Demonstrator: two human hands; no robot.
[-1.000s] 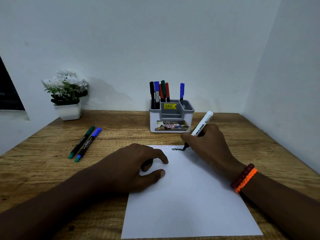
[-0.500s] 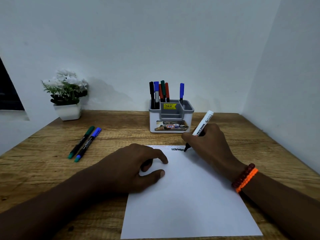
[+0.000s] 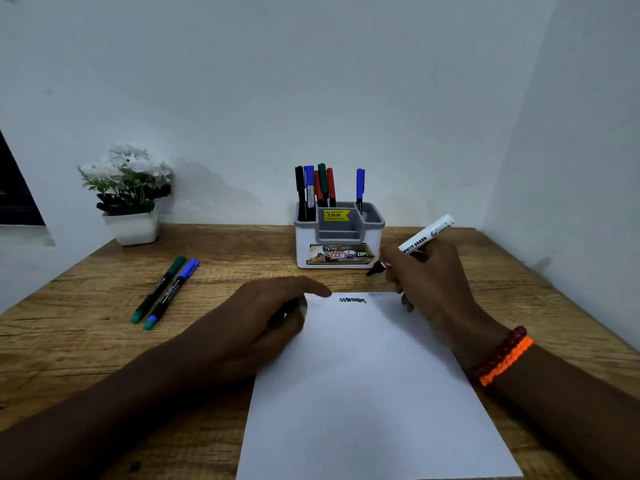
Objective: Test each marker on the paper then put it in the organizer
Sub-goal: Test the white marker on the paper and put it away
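My right hand (image 3: 433, 282) grips a white whiteboard marker (image 3: 424, 235), uncapped, its black tip lifted off the sheet and pointing at the base of the organizer (image 3: 339, 237). The white paper (image 3: 374, 393) lies before me with a black scribble (image 3: 352, 300) and a faint blue scribble (image 3: 379, 294) near its top edge. My left hand (image 3: 256, 323) rests curled at the paper's top left corner, a small dark piece, apparently the cap, showing between its fingers. Several markers (image 3: 317, 187) stand in the organizer's left slot, a blue one (image 3: 360, 185) in its right.
A green marker (image 3: 159, 289) and a blue marker (image 3: 172, 294) lie side by side on the wooden table to the left. A white potted plant (image 3: 128, 192) stands at the back left. Walls close off the back and right sides.
My right hand has raised the marker tip off the paper and moved it back and right, toward the organizer. My left hand slid left to the paper's corner.
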